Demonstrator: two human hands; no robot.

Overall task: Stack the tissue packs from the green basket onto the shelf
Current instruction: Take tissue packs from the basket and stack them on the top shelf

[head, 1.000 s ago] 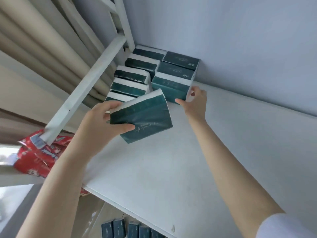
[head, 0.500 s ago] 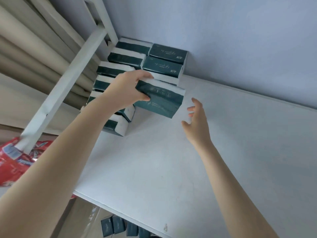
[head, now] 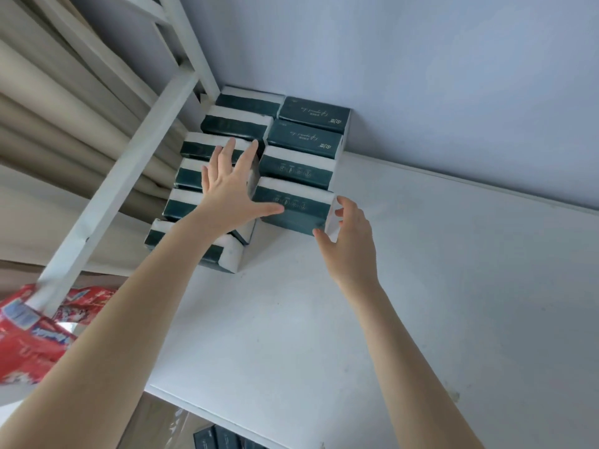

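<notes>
Your left hand lies flat and spread wide, holding nothing. Its fingers press on the left row of tissue packs under and ahead of it, and the thumb reaches right onto the front tissue pack. That pack sits on the shelf between your two hands, at the near end of the right row. Your right hand is loosely curved and grips nothing, with fingertips and thumb touching the pack's white end. A red package lies below your left forearm.
</notes>
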